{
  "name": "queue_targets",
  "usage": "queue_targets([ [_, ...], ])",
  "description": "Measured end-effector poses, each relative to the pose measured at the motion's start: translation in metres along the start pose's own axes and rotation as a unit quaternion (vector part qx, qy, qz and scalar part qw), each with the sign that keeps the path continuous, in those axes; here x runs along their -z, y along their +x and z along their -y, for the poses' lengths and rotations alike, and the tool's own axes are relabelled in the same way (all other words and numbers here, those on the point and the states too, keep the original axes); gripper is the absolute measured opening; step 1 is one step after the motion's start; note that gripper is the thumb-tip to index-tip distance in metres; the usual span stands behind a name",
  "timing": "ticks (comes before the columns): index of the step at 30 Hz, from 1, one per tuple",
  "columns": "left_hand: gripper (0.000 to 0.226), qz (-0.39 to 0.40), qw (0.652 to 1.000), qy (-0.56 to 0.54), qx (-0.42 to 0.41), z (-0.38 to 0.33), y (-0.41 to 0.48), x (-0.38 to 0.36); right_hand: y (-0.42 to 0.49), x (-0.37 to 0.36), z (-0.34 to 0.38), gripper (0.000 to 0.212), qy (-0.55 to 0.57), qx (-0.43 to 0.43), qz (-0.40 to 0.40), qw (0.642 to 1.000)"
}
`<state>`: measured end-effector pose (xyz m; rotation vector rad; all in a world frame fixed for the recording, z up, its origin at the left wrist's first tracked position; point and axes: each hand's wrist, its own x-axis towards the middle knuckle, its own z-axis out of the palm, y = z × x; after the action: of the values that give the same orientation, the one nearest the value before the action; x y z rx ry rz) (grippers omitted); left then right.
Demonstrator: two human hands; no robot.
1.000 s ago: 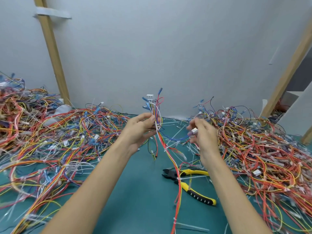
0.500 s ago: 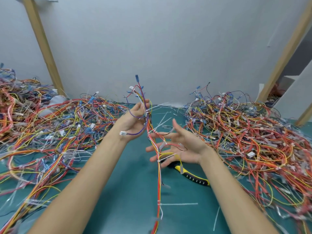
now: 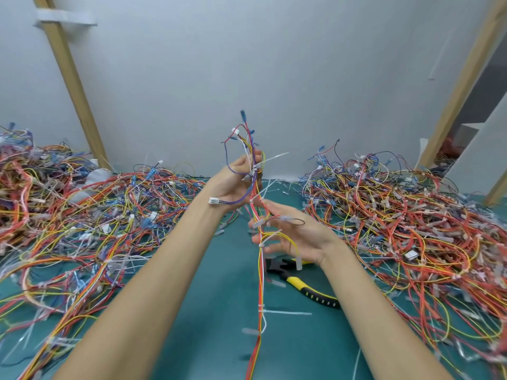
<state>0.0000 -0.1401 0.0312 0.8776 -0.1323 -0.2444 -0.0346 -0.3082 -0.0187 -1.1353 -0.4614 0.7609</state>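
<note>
The left hand [image 3: 235,185] is raised above the bench [image 3: 214,311] and its fingers [image 3: 242,163] are curled around the upper part of a wire harness [image 3: 259,272], so it grips this bundle of red, yellow, white and purple wires. Above the left hand the ends of the harness stand up in front of the grey wall [image 3: 274,64], some with blue terminals and one with a small white plug. A purple loop of the same harness hangs beside the left wrist and ends in a white connector [image 3: 213,200]. The right hand [image 3: 297,234] is a little lower and nearer to the camera, palm turned up, with its fingers [image 3: 282,215] spread and almost straight; the harness passes across them, and they do not close on it. Below the hands the harness hangs down, almost straight, to the bottom edge of the view. A pair of cutting pliers [image 3: 304,286] with yellow and black handles lies on the green bench, partly under the right forearm. A loose white cable tie [image 3: 286,313] lies flat just beside the hanging wires. A big pile of tangled wires [image 3: 82,223] covers the bench at the left and another wire pile [image 3: 411,223] covers it at the right. Two wooden posts [image 3: 70,78] lean against the wall.
</note>
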Motion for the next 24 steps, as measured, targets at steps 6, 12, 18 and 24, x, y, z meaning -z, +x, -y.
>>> queue_targets([
  [6,0.022,0.013,0.993,0.108,-0.044,-0.058,0.022,-0.064,0.016,-0.018,0.071,0.04,-0.053,0.125,-0.068,0.988],
  [12,0.027,0.019,0.962,0.251,-0.106,-0.108,0.04,-0.112,0.04,-0.052,0.133,0.02,-0.065,0.226,-0.153,0.96],
  [18,0.023,-0.182,0.807,0.537,-0.164,-0.073,0.041,-0.075,0.061,-0.05,0.113,0.017,-0.103,0.22,-0.398,0.885],
  [24,0.019,-0.121,0.835,0.525,-0.106,0.003,0.02,-0.024,0.053,-0.03,0.033,0.032,-0.522,0.151,-0.495,0.679],
])
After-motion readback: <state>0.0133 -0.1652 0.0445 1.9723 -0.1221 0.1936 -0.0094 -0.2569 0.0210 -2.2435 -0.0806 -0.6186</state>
